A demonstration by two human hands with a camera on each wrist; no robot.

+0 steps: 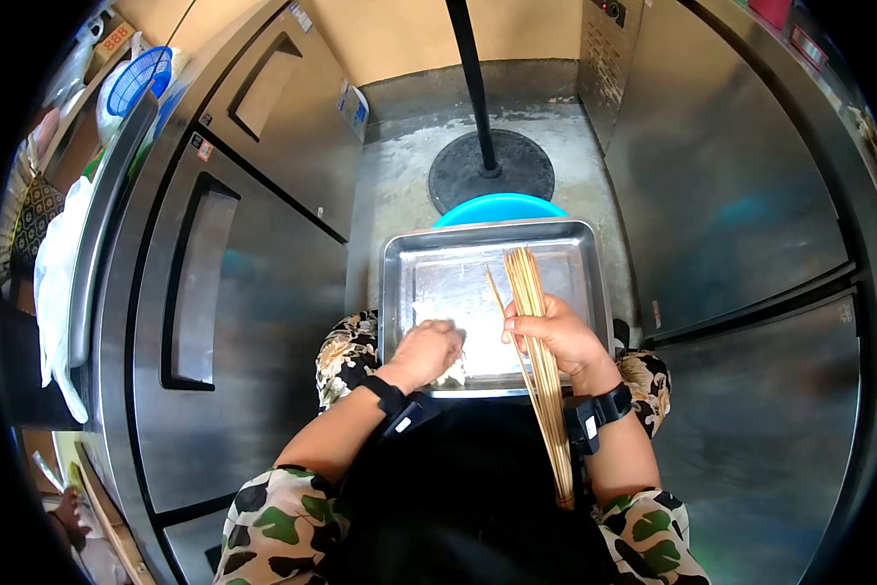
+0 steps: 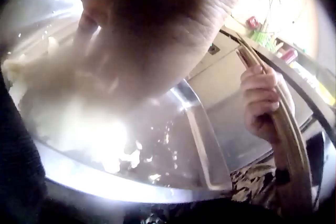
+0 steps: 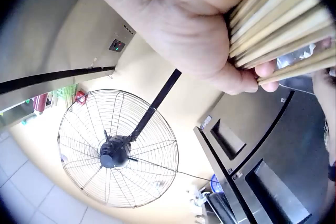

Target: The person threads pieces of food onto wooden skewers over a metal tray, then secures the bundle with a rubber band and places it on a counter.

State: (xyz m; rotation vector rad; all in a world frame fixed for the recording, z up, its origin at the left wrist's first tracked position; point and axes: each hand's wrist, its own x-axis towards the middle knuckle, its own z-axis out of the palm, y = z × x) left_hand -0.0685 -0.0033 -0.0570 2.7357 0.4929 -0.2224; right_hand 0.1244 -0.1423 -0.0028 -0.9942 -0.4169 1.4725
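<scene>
My right hand (image 1: 561, 336) grips a thick bundle of bamboo skewers (image 1: 523, 278) at the right side of the tray. One single skewer (image 1: 495, 290) stands apart from the bundle, by the thumb and forefinger. Below lies a shallow metal tray (image 1: 487, 233) across the lap. Down in its near left part is my left hand (image 1: 426, 353), its fingers bent, with small pale wet pieces (image 1: 454, 372) beside and under it. Glare and blur in the left wrist view hide the left fingertips, so I cannot tell whether they pinch a piece.
A blue basin (image 1: 502, 206) shows behind the tray, before the round black base (image 1: 492, 171) of a standing fan. Steel fridges flank both sides, the left fridge (image 1: 272, 292) and the right fridge (image 1: 750, 390). The fan's wire cage (image 3: 118, 148) appears in the right wrist view.
</scene>
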